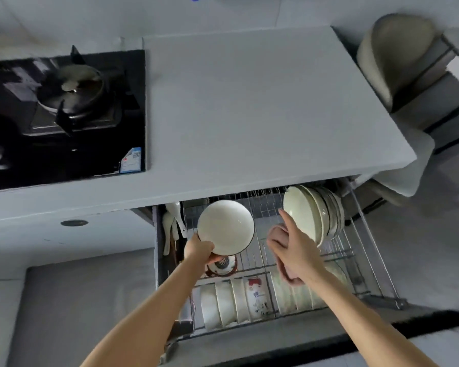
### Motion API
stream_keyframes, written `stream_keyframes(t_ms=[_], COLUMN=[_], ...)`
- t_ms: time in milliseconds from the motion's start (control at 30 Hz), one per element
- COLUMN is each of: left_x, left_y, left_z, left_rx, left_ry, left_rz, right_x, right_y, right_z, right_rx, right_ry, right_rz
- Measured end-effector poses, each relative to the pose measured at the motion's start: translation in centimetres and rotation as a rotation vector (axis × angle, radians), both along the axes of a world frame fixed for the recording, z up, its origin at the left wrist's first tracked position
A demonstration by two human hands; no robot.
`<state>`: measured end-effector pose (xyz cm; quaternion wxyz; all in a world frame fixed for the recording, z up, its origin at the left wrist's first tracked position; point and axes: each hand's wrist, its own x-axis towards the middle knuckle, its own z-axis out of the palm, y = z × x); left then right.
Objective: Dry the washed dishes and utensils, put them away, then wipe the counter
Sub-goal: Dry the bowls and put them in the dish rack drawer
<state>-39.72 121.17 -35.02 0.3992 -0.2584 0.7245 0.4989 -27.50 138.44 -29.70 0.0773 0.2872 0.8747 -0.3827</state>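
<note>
Putting-away step: our left hand (199, 249) grips the dark-rimmed white bowl (225, 227) over the wire dish drawer's (366, 234) rear left, our right hand (294, 247) clutches the pink cloth (277, 231) beside the upright plates (310, 213); next, we judge, the bowl needs a free slot.

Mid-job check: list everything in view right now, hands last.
counter: one, grey, across the middle
gas hob: one, black, set in the counter's left
towel: one, pale, draped over the counter's right corner
wire rack: one, metal, pulled out below the counter
plates: several, white, on edge at the rack's back right
stored bowls: a row, white, one red-printed, on edge at the rack's front
spoons: a few, white, rack's left compartment
held bowl: one, white with dark rim, above the rack
cloth: one, pink, bunched in right hand
left hand: grips the held bowl's rim
right hand: holds the cloth, forefinger toward the plates
</note>
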Motion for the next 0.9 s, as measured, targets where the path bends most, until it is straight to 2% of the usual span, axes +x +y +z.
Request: stream_keyframes(t_ms=[133,233,667,900], left_x=[-3.3,-5.2,-8.1,-6.6], left_y=[1.8,2.6,2.0,0.9], left_z=[-4.2,-6.8,-12.3,-13.0], left_rx=[-0.066,-0.092,-0.160,-0.109], left_ry=[-0.009,-0.024,-0.025,-0.151], left_rz=[0.038,0.073,0.120,0.188], right_x=[-3.2,-5.1,-8.1,-8.6], right_y=[2.7,3.9,5.1,4.2], right_z=[-3.0,-5.6,-11.3,-10.6], right_rx=[0.030,-0.035,-0.112,-0.145], right_ry=[-0.040,-0.098,-0.198,-0.175], right_rz=[0.197,0.260,0.317,0.347])
